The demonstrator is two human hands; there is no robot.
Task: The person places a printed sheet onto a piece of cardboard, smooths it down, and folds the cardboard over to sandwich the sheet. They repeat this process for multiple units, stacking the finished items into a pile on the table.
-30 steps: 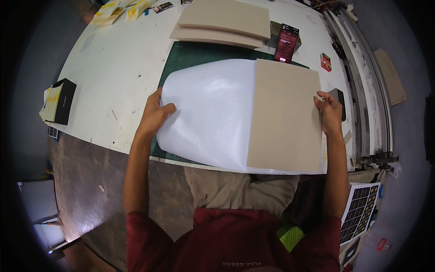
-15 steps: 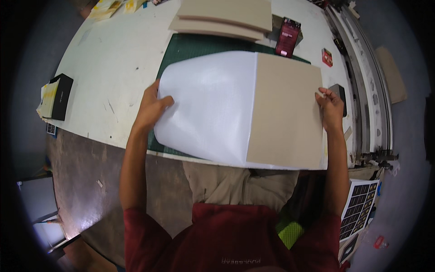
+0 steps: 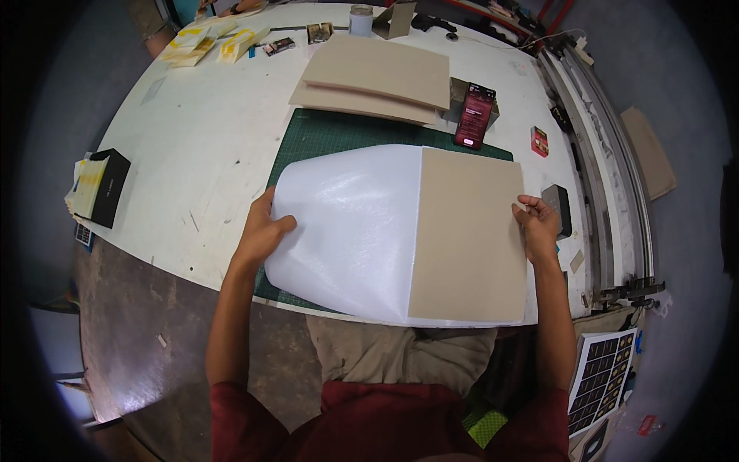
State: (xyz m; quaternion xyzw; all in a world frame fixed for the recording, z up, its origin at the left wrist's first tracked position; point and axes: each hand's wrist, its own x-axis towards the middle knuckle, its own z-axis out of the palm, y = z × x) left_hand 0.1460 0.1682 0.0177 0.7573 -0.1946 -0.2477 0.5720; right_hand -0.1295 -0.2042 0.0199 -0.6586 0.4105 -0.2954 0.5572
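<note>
A glossy white sheet (image 3: pixel 346 231) lies under a beige cardboard panel (image 3: pixel 469 235), which covers its right part. The sheet's left part bulges upward in a curve. My left hand (image 3: pixel 264 232) grips the left edge of the white sheet, thumb on top and the other fingers hidden beneath. At the opposite side, my right hand (image 3: pixel 540 231) is closed in a pinch at the cardboard panel's right edge, thumb and fingertips close together. Below the sheet, a green cutting mat (image 3: pixel 315 135) shows around its far and left sides.
Beyond the mat sit stacked cardboard panels (image 3: pixel 373 69). A lit phone (image 3: pixel 476 115) leans against a small block. Right of it are a small red box (image 3: pixel 540 142) and a dark grey block (image 3: pixel 557 209). A black box (image 3: pixel 110 189) stands far left; a metal rail (image 3: pixel 608 169) runs along the right.
The whole view has tilted upward, so the table's far end shows more and everything sits lower. Both hands keep their places on the sheet and panel.
</note>
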